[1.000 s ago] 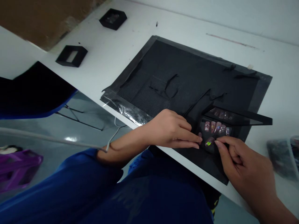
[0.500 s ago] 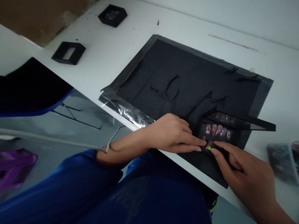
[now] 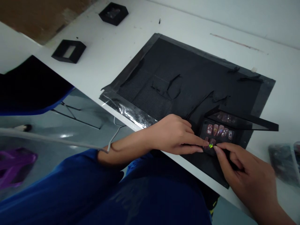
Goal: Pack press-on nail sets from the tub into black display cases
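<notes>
A small black box (image 3: 201,133) lies on the dark mat with its windowed lid (image 3: 243,120) raised. Inside, a row of decorated press-on nails (image 3: 219,130) fills the upper part. Lower down sits another press-on nail (image 3: 212,142), beside a bright green gem or glint. My right hand (image 3: 248,168) comes from the right, thumb and index fingertip pinched at this nail's edge. From the left, my left hand (image 3: 174,134) reaches in with fingers stretched out, the index fingertip touching the nail's other side. Fingertips partly hide the lower row.
A black mat (image 3: 199,68) with taped, torn edges covers part of the white table (image 3: 112,47). Two black boxes, one (image 3: 69,51) near the left edge and one (image 3: 113,14) farther back, stand there. At right is a clear plastic container (image 3: 282,162). A cable (image 3: 58,141) crosses the left side.
The green spot and the fingertips have shifted slightly up and right within the box. My right thumb and index have come closer together; the left hand stays nearly in place.
</notes>
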The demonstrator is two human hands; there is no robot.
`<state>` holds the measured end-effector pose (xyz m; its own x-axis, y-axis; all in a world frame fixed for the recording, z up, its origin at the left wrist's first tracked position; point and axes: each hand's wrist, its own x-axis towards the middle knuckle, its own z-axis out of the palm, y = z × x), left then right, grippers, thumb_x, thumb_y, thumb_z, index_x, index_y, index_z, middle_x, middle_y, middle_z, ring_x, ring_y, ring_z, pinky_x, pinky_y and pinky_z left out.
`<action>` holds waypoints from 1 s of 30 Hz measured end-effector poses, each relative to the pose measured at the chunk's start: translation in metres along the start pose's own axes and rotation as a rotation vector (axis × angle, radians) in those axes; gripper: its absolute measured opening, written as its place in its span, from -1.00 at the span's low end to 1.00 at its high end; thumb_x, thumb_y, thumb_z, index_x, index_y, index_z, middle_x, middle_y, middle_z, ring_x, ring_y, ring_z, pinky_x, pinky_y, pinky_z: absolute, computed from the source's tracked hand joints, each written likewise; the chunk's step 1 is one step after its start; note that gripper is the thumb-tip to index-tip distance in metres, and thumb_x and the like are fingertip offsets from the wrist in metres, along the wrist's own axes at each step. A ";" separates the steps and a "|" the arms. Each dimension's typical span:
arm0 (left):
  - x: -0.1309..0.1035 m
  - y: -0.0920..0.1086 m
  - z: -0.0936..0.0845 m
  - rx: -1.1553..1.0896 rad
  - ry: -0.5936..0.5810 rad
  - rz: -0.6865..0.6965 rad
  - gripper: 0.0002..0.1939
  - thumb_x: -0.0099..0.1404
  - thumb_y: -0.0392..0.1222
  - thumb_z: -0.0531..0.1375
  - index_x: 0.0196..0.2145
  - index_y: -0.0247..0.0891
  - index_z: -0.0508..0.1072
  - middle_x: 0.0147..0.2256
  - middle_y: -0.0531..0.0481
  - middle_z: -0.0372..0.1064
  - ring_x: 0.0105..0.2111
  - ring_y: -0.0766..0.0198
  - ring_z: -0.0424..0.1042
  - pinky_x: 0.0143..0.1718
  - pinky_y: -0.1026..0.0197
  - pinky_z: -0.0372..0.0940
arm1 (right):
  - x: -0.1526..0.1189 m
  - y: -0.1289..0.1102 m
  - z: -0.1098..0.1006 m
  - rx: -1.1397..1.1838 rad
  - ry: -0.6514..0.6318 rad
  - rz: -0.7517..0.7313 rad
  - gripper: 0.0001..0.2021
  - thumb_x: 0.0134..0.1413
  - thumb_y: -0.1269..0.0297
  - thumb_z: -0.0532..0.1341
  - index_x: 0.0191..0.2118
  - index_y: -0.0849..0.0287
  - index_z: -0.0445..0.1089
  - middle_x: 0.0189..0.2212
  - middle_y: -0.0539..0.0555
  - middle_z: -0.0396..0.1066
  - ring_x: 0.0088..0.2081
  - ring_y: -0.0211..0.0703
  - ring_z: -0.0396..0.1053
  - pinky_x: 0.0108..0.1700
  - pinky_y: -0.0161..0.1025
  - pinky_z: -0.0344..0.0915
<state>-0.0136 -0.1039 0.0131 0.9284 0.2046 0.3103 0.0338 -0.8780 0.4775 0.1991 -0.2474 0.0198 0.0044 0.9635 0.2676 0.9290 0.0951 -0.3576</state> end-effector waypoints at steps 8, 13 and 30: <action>0.000 0.000 0.004 -0.006 0.045 0.026 -0.71 0.44 -0.05 0.17 0.00 -0.20 0.56 -0.44 0.11 0.58 -0.50 0.45 0.44 -0.49 0.27 0.19 | -0.004 -0.003 0.000 0.006 -0.041 0.098 -0.66 0.35 -0.02 0.11 -0.22 0.14 0.45 -0.67 -0.16 0.06 -0.67 -0.43 0.15 -0.57 -0.36 0.00; 0.000 0.000 0.003 0.018 0.015 -0.005 -0.69 0.46 -0.02 0.13 0.02 -0.16 0.55 -0.43 0.10 0.59 -0.51 0.45 0.45 -0.49 0.28 0.21 | -0.004 0.001 0.003 0.030 -0.025 0.068 -0.68 0.34 -0.01 0.13 -0.23 0.12 0.44 -0.69 -0.17 0.06 -0.68 -0.43 0.15 -0.59 -0.39 0.01; 0.000 0.002 0.008 0.124 0.110 -0.052 -0.66 0.45 0.03 0.13 -0.03 -0.22 0.57 -0.59 0.11 0.47 -0.62 0.46 0.37 -0.54 0.32 0.17 | -0.003 0.004 0.004 0.012 -0.015 -0.024 -0.68 0.31 0.03 0.16 -0.39 0.13 0.41 -0.70 -0.15 0.09 -0.68 -0.42 0.13 -0.58 -0.38 0.00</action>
<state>-0.0109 -0.1089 0.0077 0.8783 0.2914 0.3790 0.1327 -0.9102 0.3923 0.2011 -0.2486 0.0145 -0.0233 0.9645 0.2629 0.9244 0.1209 -0.3617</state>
